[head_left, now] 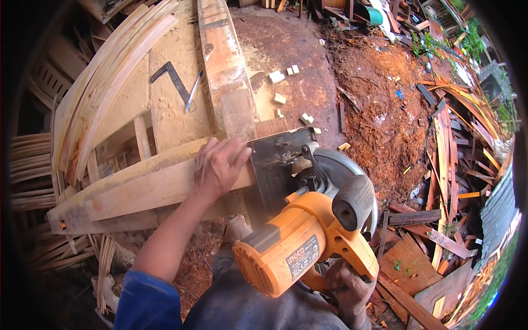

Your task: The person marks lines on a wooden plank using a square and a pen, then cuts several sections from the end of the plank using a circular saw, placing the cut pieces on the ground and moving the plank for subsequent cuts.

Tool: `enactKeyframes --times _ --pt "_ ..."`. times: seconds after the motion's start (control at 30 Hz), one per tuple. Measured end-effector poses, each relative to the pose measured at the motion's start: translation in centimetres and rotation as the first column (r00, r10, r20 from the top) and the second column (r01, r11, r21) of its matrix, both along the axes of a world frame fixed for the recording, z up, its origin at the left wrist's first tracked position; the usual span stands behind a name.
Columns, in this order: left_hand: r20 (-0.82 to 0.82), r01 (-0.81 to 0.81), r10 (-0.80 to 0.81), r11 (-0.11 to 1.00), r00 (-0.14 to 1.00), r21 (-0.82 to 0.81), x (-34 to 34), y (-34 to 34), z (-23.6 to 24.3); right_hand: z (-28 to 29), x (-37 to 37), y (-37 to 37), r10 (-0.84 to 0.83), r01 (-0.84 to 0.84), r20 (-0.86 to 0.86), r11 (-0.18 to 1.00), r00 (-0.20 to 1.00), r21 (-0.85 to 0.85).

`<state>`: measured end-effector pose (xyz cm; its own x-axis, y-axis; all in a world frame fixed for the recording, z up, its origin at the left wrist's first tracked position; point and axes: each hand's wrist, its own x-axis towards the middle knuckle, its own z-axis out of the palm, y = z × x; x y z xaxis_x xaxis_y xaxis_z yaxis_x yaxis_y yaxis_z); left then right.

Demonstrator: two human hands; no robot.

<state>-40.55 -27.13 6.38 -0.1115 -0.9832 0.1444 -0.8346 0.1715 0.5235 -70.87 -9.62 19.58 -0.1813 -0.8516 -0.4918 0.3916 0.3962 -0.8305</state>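
Your left hand [217, 168] lies palm down on the pale board [137, 192], fingers a little spread, the thumb just beside the black plate of the orange saw [297, 236]. The saw sits to the right of this hand; your right hand [352, 289] is curled around its rear handle, partly hidden. Beyond your left hand, a long beam [225, 60] stands in the way. On the dusty tabletop [176, 126] lie a black square [179, 85] and a blue pen [193, 91].
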Motion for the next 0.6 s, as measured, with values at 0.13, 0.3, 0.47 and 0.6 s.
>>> enactKeyframes --times 0.13,0.3,0.47,0.6 --pt "-0.004 0.014 -0.014 1.0 1.0 -0.01 0.0 -0.1 0.1 0.1 0.3 -0.2 -0.023 0.023 0.028 1.0 0.999 -0.002" --pt "-0.026 0.029 -0.029 0.999 0.999 -0.019 0.2 -0.2 0.0 0.0 0.6 -0.7 -0.039 0.04 0.057 0.999 0.998 -0.017" --pt "-0.028 0.045 -0.044 0.999 0.999 0.029 0.2 -0.3 0.4 0.1 0.8 -1.2 -0.03 0.031 0.036 0.999 0.999 -0.02" --pt "-0.04 0.046 -0.045 0.998 0.998 0.03 0.2 -0.4 0.5 0.3 1.1 -1.9 -0.021 0.021 0.0 1.0 1.0 -0.017"
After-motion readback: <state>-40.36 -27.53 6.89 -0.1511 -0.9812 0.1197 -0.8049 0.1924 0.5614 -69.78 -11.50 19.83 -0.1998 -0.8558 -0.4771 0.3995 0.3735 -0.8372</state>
